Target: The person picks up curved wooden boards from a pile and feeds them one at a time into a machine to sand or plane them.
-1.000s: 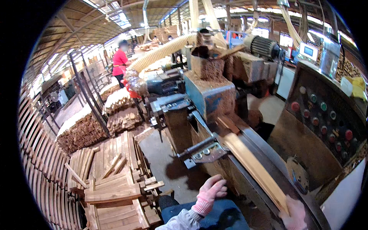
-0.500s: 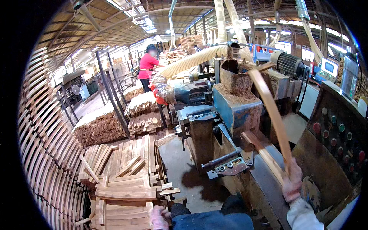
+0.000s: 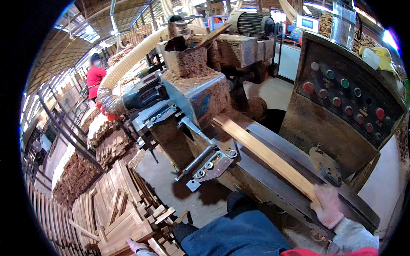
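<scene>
"Where's the wooden strip (image 3: 267, 153)?"

"Lengthwise along the machine bed (image 3: 256, 173), its far end close to the sawdust-covered blue housing (image 3: 209, 91), its near end short of the bed's near edge."

"And the right hand (image 3: 328, 205)?"

"Clamped around that near end, fingers wrapped over the wood. The hand is blurred, so I can't make out each finger."

"What about the left hand (image 3: 136, 246)?"

"Down at the end of a wide board (image 3: 124, 232), near the right edge of the stack of boards (image 3: 121, 183). It's small and partly cut off; I can't tell whether the fingers grip or only touch."

"What's around the bed?"

"A metal bracket (image 3: 213, 166) at its left edge, a control panel (image 3: 341, 98) with coloured buttons beyond its right edge. Farther off, a person in a red top (image 3: 95, 77) stands."
</scene>
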Demonstrator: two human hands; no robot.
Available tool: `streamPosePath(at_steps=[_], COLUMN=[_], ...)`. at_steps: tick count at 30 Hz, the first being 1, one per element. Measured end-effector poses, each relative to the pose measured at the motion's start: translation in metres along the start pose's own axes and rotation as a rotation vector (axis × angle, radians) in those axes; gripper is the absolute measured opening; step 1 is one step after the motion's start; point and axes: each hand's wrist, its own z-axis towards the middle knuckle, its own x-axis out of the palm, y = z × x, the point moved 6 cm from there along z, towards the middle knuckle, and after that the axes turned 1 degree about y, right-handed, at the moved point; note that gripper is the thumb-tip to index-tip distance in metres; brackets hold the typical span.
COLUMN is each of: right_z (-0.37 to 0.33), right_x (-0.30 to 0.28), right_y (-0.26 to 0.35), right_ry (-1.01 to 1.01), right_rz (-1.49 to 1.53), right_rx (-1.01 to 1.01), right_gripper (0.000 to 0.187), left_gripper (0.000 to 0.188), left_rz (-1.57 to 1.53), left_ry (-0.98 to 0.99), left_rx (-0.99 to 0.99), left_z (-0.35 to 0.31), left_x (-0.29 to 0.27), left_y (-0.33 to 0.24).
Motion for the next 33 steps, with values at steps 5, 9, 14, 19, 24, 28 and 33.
streamPosePath(at_steps=[5,9,14,19,24,28,33], right_z=[-0.006,0.050,0.162,0.193,0.131,0.061,-0.042], right_x=[-0.015,0.001,0.045,0.085,0.023,0.008,-0.030], right_y=[-0.003,0.019,0.039,0.072,0.179,0.109,0.020], right_ry=[0.172,-0.158,-0.286,-0.244,0.224,0.138,0.153], right_rz=[-0.145,-0.119,0.061,0.269,0.325,0.300,0.116], right_rx=[0.222,-0.100,-0.298,-0.346,-0.527,-0.232,0.127], right_gripper=[0.047,0.040,0.035,0.042,0.066,0.079,0.071], left_gripper=[0.077,0.065,0.068,0.066,0.052,0.062,0.065], left_rz=[0.005,-0.031,-0.237,0.058,0.270,0.099,0.296], left_ry=[-0.004,0.092,0.316,0.375,0.852,1.560,1.446], left_rx=[0.015,0.001,0.062,0.332,0.070,-0.359,-0.495], left_z=[0.021,-0.033,-0.141,-0.270,-0.454,-0.549,-0.512], left_x=[-0.011,-0.006,0.030,0.100,0.197,0.199,0.194], left_y=[-0.020,-0.002,-0.001,0.012,0.066,0.070,0.092])
